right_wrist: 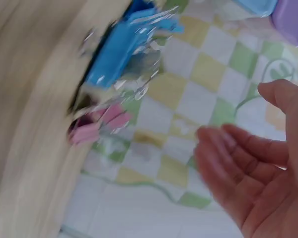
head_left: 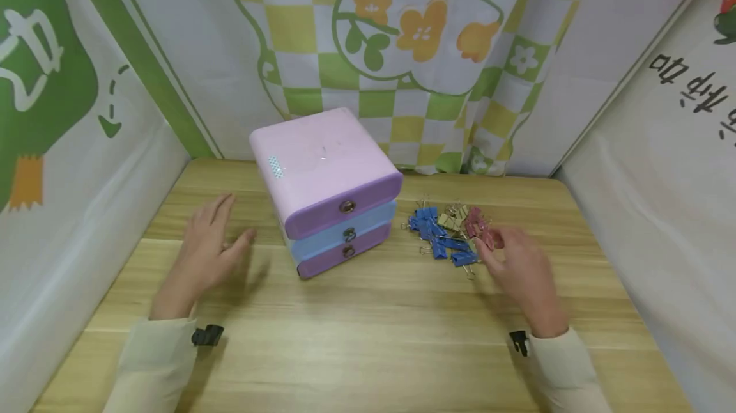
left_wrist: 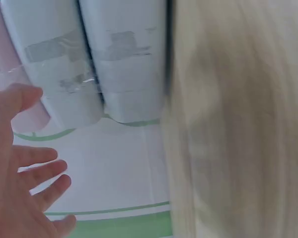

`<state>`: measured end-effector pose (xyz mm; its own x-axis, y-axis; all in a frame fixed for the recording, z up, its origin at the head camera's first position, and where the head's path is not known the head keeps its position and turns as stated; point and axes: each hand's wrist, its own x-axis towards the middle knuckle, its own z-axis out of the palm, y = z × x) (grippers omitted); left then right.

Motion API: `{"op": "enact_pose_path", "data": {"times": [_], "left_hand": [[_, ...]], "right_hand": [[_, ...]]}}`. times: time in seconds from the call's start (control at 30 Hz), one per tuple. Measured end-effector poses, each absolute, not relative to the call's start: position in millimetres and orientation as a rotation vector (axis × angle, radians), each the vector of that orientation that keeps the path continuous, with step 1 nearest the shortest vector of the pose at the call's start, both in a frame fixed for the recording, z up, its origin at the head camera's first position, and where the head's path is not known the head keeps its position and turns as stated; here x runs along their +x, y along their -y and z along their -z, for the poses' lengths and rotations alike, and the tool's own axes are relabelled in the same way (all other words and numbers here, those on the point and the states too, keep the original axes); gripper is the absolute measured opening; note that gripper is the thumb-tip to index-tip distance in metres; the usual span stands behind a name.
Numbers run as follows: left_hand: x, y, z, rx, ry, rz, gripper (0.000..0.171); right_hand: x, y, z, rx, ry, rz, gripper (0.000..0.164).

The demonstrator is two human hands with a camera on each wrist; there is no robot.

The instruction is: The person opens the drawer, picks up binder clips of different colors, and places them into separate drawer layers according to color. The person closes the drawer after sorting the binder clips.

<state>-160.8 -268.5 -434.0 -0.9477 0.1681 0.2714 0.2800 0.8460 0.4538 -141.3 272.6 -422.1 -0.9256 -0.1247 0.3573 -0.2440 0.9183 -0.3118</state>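
My left hand (head_left: 208, 250) is held with its fingers loosely spread at the left side of a small three-drawer box (head_left: 328, 157). In the left wrist view the same hand (left_wrist: 20, 163) holds nothing, and the box's taped side (left_wrist: 124, 54) is beyond the thumb. My right hand (head_left: 520, 266) reaches to the right edge of a pile of binder clips. Its fingers are slightly bent, with nothing between them in the right wrist view (right_wrist: 248, 163). Blue clips (head_left: 431, 227), yellow clips (head_left: 453, 218) and pink-red clips (head_left: 478, 224) make up the pile, the pink-red ones nearest the fingertips.
The box has a pink top and purple and blue drawer fronts with small round metal pulls (head_left: 347, 206). Everything stands on a wood-grain table (head_left: 368, 336). Behind it hangs a checked, flowered curtain (head_left: 379, 100); printed cloth walls flank both sides.
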Motion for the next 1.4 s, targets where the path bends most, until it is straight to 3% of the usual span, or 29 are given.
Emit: {"op": "enact_pose_path", "data": {"times": [0.07, 0.13, 0.33, 0.7, 1.03, 1.4], "left_hand": [[-162.5, 267.4, 428.6, -0.340, 2.732, 0.792, 0.078], [-164.9, 266.0, 422.1, -0.336, 2.666, 0.839, 0.073], [-175.7, 261.7, 403.5, -0.347, 2.518, 0.942, 0.065], [-189.6, 243.0, 364.7, -0.337, 2.426, 1.042, 0.065], [-218.1, 226.8, 336.8, -0.329, 2.401, 1.153, 0.067], [-253.4, 208.5, 341.8, -0.229, 2.412, 1.324, 0.075]], "right_hand": [[-140.6, -261.3, 418.9, 0.340, 2.679, -0.554, 0.027], [-141.2, -249.4, 415.8, 0.398, 2.651, -0.625, 0.022], [-144.7, -207.8, 404.4, 0.472, 2.666, -0.930, 0.026], [-159.6, -138.1, 386.3, 0.602, 2.664, -1.330, 0.033], [-167.1, -95.7, 372.8, 0.638, 2.630, -1.355, 0.043], [-173.1, -73.7, 369.6, 0.629, 2.552, -1.153, 0.038]]}}
